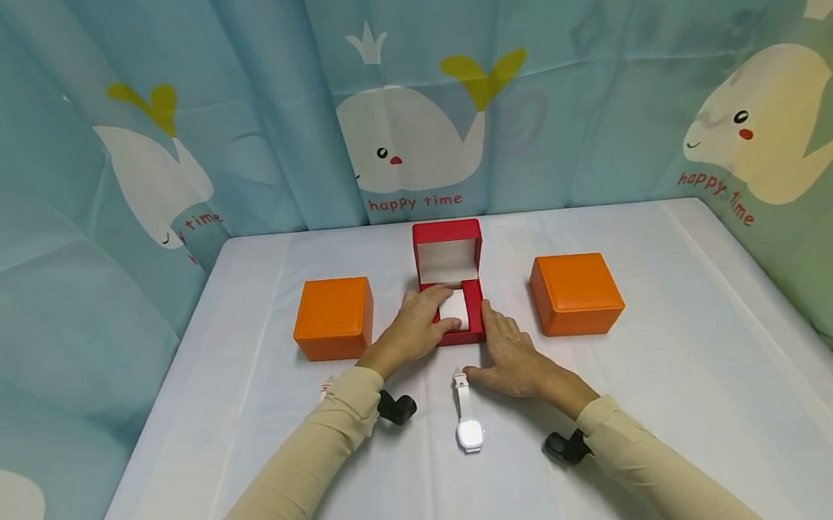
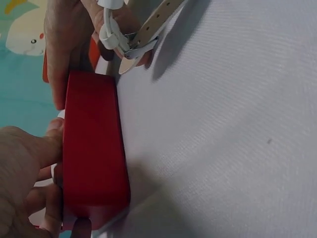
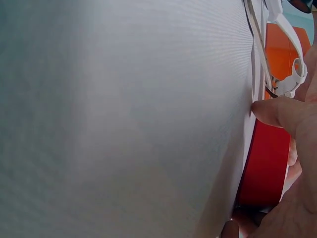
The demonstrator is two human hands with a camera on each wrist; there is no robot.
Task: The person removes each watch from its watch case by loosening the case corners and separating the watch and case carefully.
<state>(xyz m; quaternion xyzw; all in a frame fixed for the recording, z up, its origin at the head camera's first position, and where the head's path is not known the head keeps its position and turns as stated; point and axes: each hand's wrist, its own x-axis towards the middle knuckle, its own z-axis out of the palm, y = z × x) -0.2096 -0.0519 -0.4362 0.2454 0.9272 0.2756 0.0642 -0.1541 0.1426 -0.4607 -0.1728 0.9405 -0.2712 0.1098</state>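
Note:
A red watch box (image 1: 447,230) stands with its lid raised and a white cushion (image 1: 455,310) in its base. My left hand (image 1: 411,327) reaches over the box's left side and pinches the cushion between thumb and fingers. Along the box's right side lies my right hand (image 1: 514,361), its fingers extended against the wall. Its thumb rests on the table near the buckle end of a white watch (image 1: 470,431), which lies in front of the box. The left wrist view shows the box's red front (image 2: 94,144) and the watch's strap (image 2: 157,22) close by.
An orange box (image 1: 333,314) sits to the left of the red one, and another orange box (image 1: 578,295) to the right; both are closed. Part of a pale strap (image 1: 326,386) shows beside the left sleeve. A whale-print curtain (image 1: 269,140) surrounds the white table (image 1: 666,353).

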